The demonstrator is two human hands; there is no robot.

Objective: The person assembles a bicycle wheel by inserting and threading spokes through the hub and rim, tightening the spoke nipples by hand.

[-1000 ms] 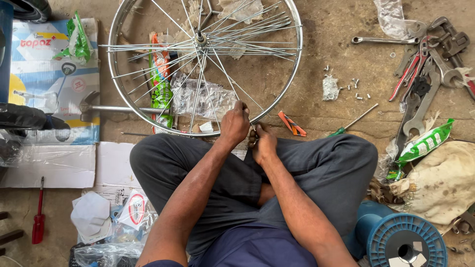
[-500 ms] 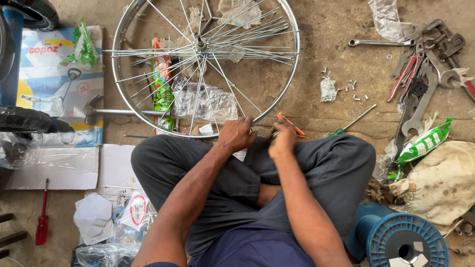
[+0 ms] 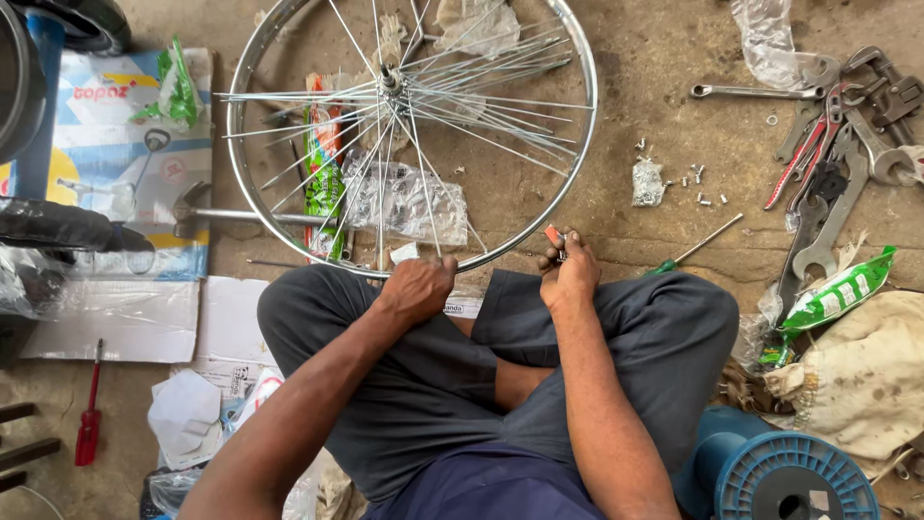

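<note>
L hand point(image 3: 416, 287) curled shut, knuckles up, arm stretched fwd. R hand point(image 3: 570, 274) fingers pinched together, forearm straight, over knee.

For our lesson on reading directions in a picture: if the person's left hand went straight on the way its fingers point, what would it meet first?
The left hand points up the picture, already at the bicycle wheel's rim. Just beyond would likely come the spokes and the clear plastic bag under them, though depth is hard to judge.
</note>
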